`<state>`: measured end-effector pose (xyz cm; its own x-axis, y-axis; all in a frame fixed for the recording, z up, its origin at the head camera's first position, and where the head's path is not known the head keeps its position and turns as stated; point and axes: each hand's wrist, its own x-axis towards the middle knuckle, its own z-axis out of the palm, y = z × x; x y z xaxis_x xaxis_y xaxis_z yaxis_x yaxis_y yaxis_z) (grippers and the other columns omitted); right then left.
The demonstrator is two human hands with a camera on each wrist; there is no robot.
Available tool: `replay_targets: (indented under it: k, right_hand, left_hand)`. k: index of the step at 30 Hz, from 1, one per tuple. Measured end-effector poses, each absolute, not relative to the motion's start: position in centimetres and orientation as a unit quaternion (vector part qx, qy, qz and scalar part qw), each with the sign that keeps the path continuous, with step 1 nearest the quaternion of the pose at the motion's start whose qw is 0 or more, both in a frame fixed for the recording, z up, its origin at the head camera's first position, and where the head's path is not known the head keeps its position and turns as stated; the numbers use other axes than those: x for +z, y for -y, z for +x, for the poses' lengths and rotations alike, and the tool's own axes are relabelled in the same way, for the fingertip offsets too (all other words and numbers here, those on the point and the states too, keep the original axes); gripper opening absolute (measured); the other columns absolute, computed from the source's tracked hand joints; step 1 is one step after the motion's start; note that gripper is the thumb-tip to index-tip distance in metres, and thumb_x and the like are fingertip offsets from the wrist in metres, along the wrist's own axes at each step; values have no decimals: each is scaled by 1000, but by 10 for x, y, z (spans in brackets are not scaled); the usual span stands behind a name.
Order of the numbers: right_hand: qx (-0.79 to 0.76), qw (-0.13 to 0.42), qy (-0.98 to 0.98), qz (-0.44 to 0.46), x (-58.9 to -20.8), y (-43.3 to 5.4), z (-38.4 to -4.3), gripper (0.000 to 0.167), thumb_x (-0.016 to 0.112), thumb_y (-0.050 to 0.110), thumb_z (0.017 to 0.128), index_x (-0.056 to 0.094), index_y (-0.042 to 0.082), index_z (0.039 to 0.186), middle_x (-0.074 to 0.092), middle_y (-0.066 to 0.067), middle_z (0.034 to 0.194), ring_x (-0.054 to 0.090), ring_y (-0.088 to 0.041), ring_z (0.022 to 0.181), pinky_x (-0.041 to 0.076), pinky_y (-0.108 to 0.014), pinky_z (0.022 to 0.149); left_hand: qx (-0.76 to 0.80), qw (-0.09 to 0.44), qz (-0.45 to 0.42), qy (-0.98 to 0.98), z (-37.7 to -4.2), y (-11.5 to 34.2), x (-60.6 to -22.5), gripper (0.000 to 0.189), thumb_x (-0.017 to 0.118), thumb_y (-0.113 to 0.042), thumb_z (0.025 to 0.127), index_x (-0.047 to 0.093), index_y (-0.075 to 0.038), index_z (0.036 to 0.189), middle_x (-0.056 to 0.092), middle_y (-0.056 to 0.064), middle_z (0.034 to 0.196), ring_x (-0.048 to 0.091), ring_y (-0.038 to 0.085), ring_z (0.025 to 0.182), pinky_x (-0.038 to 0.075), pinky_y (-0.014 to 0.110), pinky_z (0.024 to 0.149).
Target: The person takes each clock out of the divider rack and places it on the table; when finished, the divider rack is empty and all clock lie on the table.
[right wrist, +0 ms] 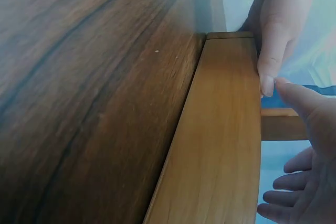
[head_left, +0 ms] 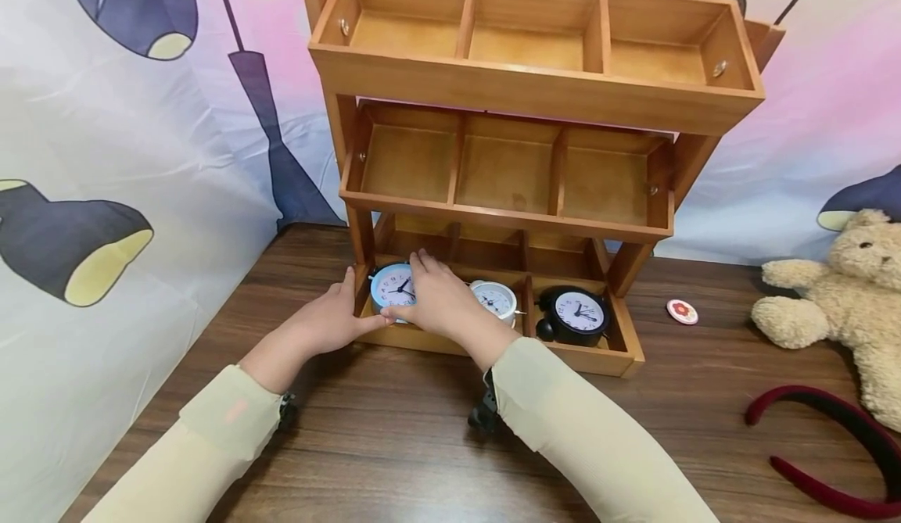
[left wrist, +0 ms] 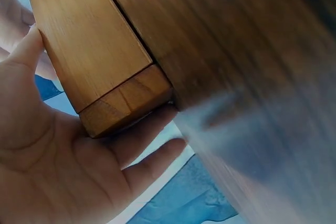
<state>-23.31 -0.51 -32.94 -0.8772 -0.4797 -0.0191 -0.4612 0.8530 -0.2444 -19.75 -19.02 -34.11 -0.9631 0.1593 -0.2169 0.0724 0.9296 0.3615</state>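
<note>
Brown table (head_left: pixel 366 445), fingers (head_left: pixel 425 266) at blue clock (head_left: pixel 391 287), dial legible only from head view

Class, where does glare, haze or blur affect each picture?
Head view: soft glare on the table near the bottom edge, blue clock fairly clear; left wrist view: bluish haze over the lower right, shelf sharper; right wrist view: pale haze toward the top.

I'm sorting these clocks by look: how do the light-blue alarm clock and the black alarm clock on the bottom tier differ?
The light-blue alarm clock has a pale blue case; the black alarm clock has a black one. The blue clock sits toward the left end of the bottom tier, the black one toward the right. The right hand partly covers the blue clock; no hand covers the black. Both have round, pale dials.
</note>
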Motion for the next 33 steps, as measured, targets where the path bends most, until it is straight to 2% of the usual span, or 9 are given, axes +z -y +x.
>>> replay_targets:
  k: [7,13,19,22,27,33]
  right_hand:
    - [-132,40,-967,-213,-331,12,-235,103,69,65,83,33,-3,152,40,-16,154,43,-29,138,38,-39,111]
    - [-116,35,-973,-199,-330,16,-239,106,69,72,77,42,-4,146,54,-15,135,55,-27,120,47,-40,101]
    - [-103,36,-977,-182,-329,21,-242,107,71,75,71,48,-3,140,53,-15,129,57,-24,109,51,-39,93]
    - [-92,39,-979,-175,-329,23,-242,106,72,75,69,49,-2,138,53,-15,127,57,-25,109,52,-40,91]
    - [-70,50,-980,-180,-332,27,-240,102,74,71,72,49,-3,139,55,-15,129,57,-26,113,53,-40,90]
    - [-70,44,-982,-172,-335,30,-239,102,72,71,74,47,-1,142,53,-14,132,59,-25,111,54,-41,86]
  left_hand:
    - [168,114,53,-978,-197,188,-338,119,51,-73,89,4,18,150,30,43,146,39,52,133,39,59,104]
    - [163,111,52,-979,-197,188,-338,120,52,-73,88,5,19,149,31,43,146,41,52,131,41,58,102]
    - [171,116,49,-977,-199,191,-339,121,53,-74,87,4,18,150,30,43,147,40,52,132,40,59,103]
    - [178,121,50,-975,-200,192,-340,124,54,-75,85,3,17,150,27,42,149,39,52,133,40,59,104]
    - [181,128,45,-974,-200,193,-341,132,57,-79,80,1,16,151,22,40,152,37,52,134,40,59,104]
    - [180,129,38,-974,-199,191,-339,129,60,-75,82,1,16,151,24,39,152,38,52,134,40,59,103]
